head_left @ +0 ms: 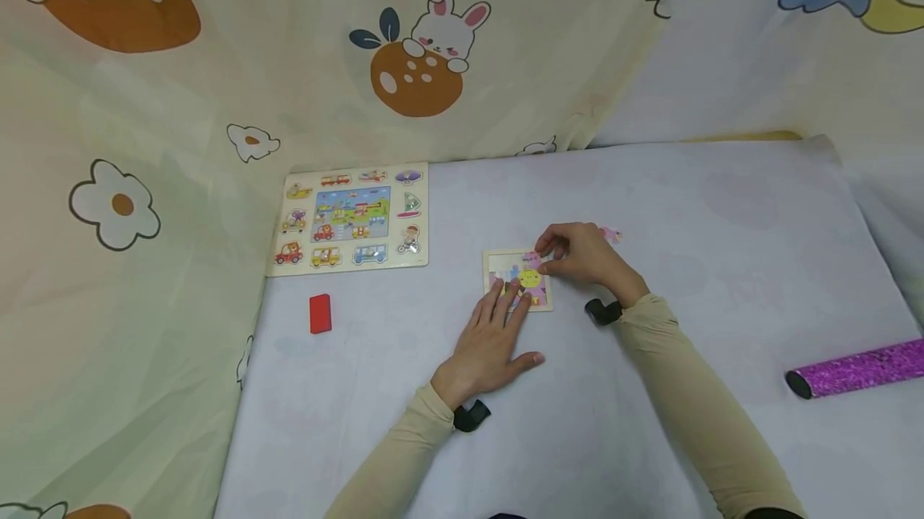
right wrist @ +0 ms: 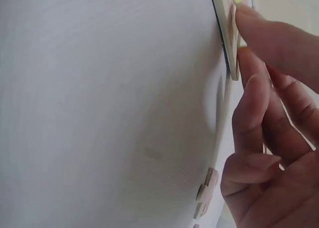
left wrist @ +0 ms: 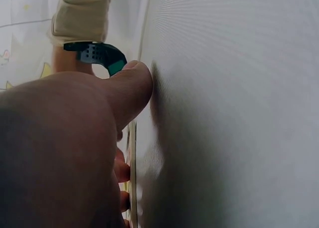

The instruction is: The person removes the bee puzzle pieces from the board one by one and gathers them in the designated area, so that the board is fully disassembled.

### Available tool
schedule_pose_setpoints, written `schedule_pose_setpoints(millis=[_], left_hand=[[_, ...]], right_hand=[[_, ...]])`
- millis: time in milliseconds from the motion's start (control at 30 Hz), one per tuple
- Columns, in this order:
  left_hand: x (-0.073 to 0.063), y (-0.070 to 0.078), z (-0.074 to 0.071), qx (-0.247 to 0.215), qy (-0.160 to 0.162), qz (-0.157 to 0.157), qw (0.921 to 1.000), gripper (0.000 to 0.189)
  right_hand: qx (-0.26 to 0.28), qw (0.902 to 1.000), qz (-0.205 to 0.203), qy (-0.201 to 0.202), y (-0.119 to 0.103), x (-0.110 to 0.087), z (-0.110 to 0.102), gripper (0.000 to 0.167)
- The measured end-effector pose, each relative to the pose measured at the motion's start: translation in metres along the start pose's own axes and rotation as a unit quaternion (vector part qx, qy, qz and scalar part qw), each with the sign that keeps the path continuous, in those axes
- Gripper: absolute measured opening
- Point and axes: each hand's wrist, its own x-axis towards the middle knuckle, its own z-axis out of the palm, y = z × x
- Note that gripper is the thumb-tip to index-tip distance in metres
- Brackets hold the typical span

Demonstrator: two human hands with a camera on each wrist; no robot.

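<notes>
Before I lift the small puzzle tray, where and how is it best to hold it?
I would pinch the small puzzle tray by the far part of its left rim, thumb on top, coming from the left. It lies flat, and that straight edge is uncovered there, while the left hand covers part of the near side and the right hand is at the right edge.

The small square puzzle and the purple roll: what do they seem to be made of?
Small square puzzle: probably thin wood or fibreboard with a printed face; its bare edge shows pale and flat in the right wrist view.
Purple roll: perhaps glitter-coated plastic or paper, judging by its sparkling surface.
</notes>
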Motion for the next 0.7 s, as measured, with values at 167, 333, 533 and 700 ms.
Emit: schedule_pose_setpoints(millis=[167, 333, 533, 700], left_hand=[[-0.0007, 0.0004, -0.0010, 0.002, -0.001, -0.001, 1.0000, 0.094], [0.0000, 0.0000, -0.0007, -0.001, 0.000, 0.000, 1.0000, 0.094], [0.0006, -0.0017, 0.0023, -0.017, 0.011, 0.006, 0.9998, 0.094], [-0.0001, -0.0007, 0.0011, -0.006, 0.007, 0.003, 1.0000, 0.095]], right_hand=[[0.016, 0.9994, -0.029, -0.007, 0.0016, 0.0003, 0.0019, 0.036], [0.014, 0.9989, -0.043, -0.009, 0.0033, 0.0001, 0.0021, 0.035], [0.007, 0.9980, -0.062, -0.001, 0.0040, 0.0002, 0.0031, 0.033], [0.005, 0.9976, -0.069, 0.008, 0.0019, -0.0014, 0.0026, 0.031]])
